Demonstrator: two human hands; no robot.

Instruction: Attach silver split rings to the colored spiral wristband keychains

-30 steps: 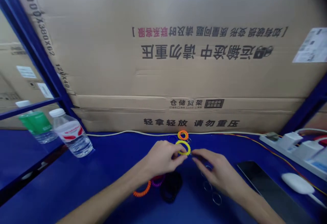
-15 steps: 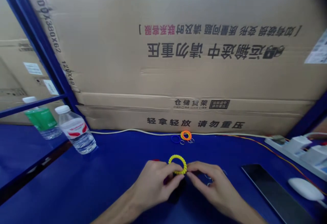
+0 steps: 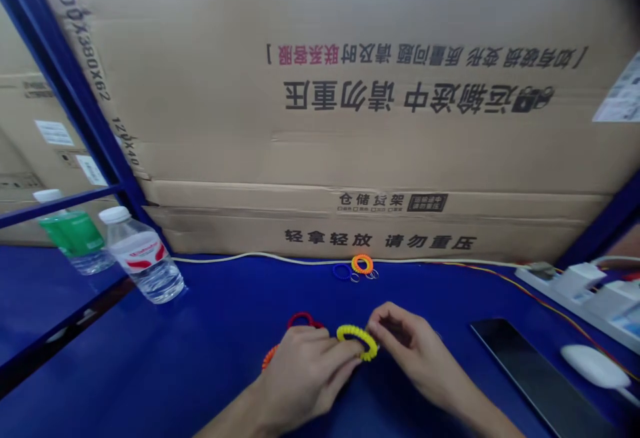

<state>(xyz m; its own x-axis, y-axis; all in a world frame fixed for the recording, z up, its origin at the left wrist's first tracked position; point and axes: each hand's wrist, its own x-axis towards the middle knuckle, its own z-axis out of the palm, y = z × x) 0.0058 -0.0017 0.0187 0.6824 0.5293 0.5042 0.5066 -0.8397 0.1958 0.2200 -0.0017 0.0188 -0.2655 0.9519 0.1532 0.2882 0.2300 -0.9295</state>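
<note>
A yellow spiral coil bracelet (image 3: 357,342) is held low over the blue table between my two hands. My left hand (image 3: 303,371) grips its left side, and the fingertips of my right hand (image 3: 405,345) pinch its right end. Just behind my left hand lies a red coil (image 3: 303,319), and an orange coil (image 3: 269,358) is partly hidden under that hand. Farther off, near the cable, lie an orange-and-yellow coil (image 3: 362,264), a blue coil (image 3: 342,271) and small metal key rings (image 3: 371,275).
Two water bottles (image 3: 143,258) stand at the left on the blue table (image 3: 150,358). A black tablet or phone (image 3: 530,378), a white mouse (image 3: 593,366) and a power strip (image 3: 575,285) lie at the right. Large cardboard boxes (image 3: 350,125) fill the back.
The yellow coil and both hands have moved lower in view, toward me. The coil now lies flatter. The red and orange coils show again beside my left hand.
</note>
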